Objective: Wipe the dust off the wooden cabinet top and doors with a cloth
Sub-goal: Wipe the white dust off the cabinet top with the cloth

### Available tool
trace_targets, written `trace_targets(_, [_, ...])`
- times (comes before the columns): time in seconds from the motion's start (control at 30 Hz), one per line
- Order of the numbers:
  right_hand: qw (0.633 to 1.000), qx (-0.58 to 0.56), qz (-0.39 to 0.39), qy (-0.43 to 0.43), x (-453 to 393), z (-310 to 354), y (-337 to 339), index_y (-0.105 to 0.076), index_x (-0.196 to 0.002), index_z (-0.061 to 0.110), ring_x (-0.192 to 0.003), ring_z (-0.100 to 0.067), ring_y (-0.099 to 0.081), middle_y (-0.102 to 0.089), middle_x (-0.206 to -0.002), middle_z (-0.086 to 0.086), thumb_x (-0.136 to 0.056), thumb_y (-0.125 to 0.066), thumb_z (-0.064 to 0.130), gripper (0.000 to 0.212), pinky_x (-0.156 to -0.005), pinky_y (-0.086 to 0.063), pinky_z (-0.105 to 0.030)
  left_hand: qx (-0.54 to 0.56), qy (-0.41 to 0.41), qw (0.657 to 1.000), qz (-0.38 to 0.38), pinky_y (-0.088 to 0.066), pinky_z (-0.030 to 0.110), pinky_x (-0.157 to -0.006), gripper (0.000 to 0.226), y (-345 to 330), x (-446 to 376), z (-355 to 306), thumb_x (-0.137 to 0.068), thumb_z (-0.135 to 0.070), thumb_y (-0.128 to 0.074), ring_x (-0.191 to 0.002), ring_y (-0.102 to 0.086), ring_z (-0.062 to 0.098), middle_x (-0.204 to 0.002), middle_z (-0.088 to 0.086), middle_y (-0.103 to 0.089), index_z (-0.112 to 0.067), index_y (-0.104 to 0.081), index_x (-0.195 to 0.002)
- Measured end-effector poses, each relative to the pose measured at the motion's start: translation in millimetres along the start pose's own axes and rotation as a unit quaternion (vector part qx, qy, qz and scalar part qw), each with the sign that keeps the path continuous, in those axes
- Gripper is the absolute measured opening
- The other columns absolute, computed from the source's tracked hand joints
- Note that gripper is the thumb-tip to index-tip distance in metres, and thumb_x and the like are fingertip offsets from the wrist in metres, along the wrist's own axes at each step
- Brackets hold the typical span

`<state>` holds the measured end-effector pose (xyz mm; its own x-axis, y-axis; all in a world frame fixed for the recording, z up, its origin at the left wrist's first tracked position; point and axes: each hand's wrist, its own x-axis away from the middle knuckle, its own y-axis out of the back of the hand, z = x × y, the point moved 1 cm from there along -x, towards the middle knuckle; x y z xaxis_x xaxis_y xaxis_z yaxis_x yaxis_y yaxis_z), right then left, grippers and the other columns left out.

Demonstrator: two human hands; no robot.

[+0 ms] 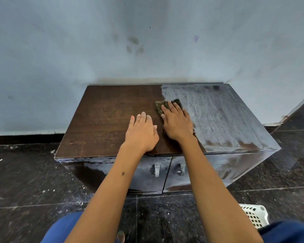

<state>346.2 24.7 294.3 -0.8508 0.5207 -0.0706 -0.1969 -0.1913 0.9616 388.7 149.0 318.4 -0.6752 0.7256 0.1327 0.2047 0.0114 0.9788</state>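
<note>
cabinet top (112,116) sits against the far wall, brown on its left, dusty grey on its right. my right hand (177,123) presses the cloth (161,106) flat mid-top; my left hand (141,134) rests beside it, fingers straight.

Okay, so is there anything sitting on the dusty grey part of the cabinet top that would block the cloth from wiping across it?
Nothing visible does. The right hand presses the dark patterned cloth flat at the edge of the dusty grey area of the wooden cabinet top, and that area lies bare to the right edge. The left hand rests on the clean brown side.
</note>
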Motion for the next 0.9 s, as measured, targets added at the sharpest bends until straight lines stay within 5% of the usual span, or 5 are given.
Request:
trace_targets(0.2, [0.998, 0.020, -0.054, -0.033, 80.0, -10.3, -11.1, -0.028, -0.147, 0.028, -0.146, -0.014, -0.007, -0.015, -0.158, 0.003, -0.102, -0.024, 0.034, 0.046, -0.116, -0.007, -0.037, -0.016, -0.006, 1.000, -0.011, -0.002, 0.041, -0.118, 0.055, -11.1, -9.6, -2.6, -0.101, -0.029, -0.023, -0.145, -0.008, 0.028, -0.156, 0.018, -0.009, -0.001, -0.014, -0.147])
trace_targets(0.47, [1.000, 0.004, 0.000, -0.029, -30.8, -1.5, -4.0, -0.022, -0.149, 0.024, -0.146, -0.017, -0.003, -0.009, -0.159, 0.001, -0.102, -0.026, 0.032, 0.048, -0.118, -0.005, -0.041, -0.020, 0.018, 1.000, -0.015, 0.000, 0.040, -0.119, 0.056, -17.8, -15.1, -8.1, -0.101, -0.027, -0.023, -0.145, -0.001, 0.031, -0.156, 0.021, -0.002, 0.000, -0.007, -0.148])
trace_targets(0.73, [0.998, 0.011, -0.053, -0.038, 52.9, -6.9, -15.5, -0.025, -0.148, 0.028, -0.146, -0.013, -0.004, -0.011, -0.158, 0.004, -0.101, -0.022, 0.035, 0.047, -0.117, -0.005, -0.038, -0.003, 0.005, 1.000, -0.028, -0.004, 0.038, -0.119, 0.057, -22.9, -15.2, -3.1, -0.102, -0.029, -0.022, -0.145, 0.000, 0.029, -0.157, 0.019, 0.000, -0.001, -0.005, -0.148])
trace_targets(0.9, [0.999, -0.010, -0.036, -0.037, 4.3, -3.2, -9.7, -0.025, -0.148, 0.027, -0.146, -0.016, -0.004, -0.011, -0.159, 0.002, -0.102, -0.026, 0.033, 0.046, -0.117, -0.005, -0.040, -0.002, 0.011, 1.000, -0.022, -0.004, 0.038, -0.118, 0.057, -20.0, -15.9, -5.8, -0.101, -0.027, -0.024, -0.145, 0.000, 0.030, -0.156, 0.020, 0.000, 0.000, -0.006, -0.148])
